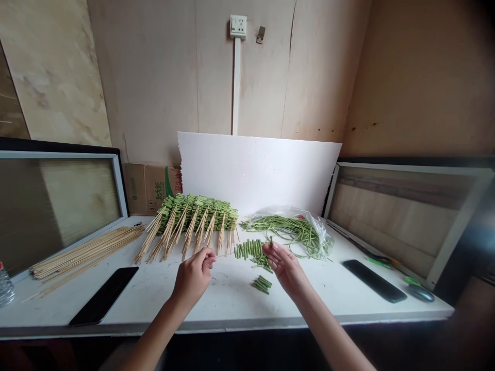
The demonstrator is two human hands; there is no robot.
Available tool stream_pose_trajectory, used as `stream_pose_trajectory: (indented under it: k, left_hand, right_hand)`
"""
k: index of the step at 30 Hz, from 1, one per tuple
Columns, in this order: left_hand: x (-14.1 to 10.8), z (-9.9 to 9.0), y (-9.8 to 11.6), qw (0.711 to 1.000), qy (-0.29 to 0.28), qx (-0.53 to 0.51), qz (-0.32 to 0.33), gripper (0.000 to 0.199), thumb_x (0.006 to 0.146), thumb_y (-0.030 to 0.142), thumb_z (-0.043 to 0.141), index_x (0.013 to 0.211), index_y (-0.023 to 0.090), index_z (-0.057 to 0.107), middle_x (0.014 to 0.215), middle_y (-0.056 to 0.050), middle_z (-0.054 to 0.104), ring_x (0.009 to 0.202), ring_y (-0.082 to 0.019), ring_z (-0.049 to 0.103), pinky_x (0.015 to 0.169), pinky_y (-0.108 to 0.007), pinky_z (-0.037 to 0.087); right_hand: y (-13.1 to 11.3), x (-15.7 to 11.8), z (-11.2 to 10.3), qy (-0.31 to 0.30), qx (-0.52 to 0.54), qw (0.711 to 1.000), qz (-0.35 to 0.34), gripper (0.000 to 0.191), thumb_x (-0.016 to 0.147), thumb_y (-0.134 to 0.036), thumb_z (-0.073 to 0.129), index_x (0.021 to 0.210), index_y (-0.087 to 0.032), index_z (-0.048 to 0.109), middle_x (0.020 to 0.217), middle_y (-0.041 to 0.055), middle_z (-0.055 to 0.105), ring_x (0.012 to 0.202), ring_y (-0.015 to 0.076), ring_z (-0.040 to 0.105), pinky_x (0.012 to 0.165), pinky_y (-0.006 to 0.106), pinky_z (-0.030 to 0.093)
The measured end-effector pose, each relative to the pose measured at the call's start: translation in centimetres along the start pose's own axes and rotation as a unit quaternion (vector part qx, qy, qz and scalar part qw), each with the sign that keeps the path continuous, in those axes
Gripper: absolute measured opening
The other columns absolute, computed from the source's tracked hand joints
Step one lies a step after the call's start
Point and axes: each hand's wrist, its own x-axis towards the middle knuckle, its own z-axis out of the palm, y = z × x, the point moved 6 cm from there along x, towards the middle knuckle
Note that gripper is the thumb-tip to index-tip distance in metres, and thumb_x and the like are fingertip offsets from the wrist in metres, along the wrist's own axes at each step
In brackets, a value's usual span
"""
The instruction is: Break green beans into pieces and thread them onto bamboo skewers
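My left hand (196, 272) is closed around the bare end of a thin wooden skewer (224, 254), held level above the table. Several short green bean pieces (248, 249) sit threaded crosswise in a row along it. At the far end, my right hand (281, 263) pinches a bean piece (271, 240) between thumb and fingers; the skewer's tip is hidden there. Just below lie a small bundle of cut bean pieces (262, 284) and a second loose pile (263, 264), partly behind the skewered beans.
Finished-looking bean skewers (197, 211) are stacked behind my left hand. Bare skewers (85, 250) lie at left, near a black phone (104, 296). Long beans (294, 229) spill from a plastic bag (324, 237). Another phone (374, 281) and a mouse (421, 292) lie right. A white board (259, 170) stands behind.
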Motion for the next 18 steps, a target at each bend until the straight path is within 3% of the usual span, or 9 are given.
stream_pose_trajectory:
  k: [7,18]
  left_hand:
    - [-0.11,0.09,0.12,1.0,-0.009,0.005,0.002,0.019,0.101,0.022,0.045,0.092,0.023,0.061,0.072,0.001,0.07,0.064,-0.016,0.068,0.061,-0.023,0.045]
    - [-0.2,0.16,0.24,1.0,-0.006,0.019,0.012,0.018,0.1,0.021,0.046,0.091,0.022,0.062,0.069,0.001,0.069,0.061,-0.016,0.067,0.06,-0.023,0.045]
  right_hand:
    - [0.65,0.33,-0.37,0.007,0.03,1.0,0.004,0.034,0.074,-0.045,0.088,0.096,-0.021,0.078,0.108,0.009,0.08,0.113,0.0275,0.072,0.067,0.025,0.058]
    - [0.25,0.09,-0.34,0.031,0.0,0.999,-0.004,0.036,0.07,-0.048,0.09,0.091,-0.021,0.078,0.104,0.0108,0.081,0.111,0.0309,0.072,0.067,0.029,0.056]
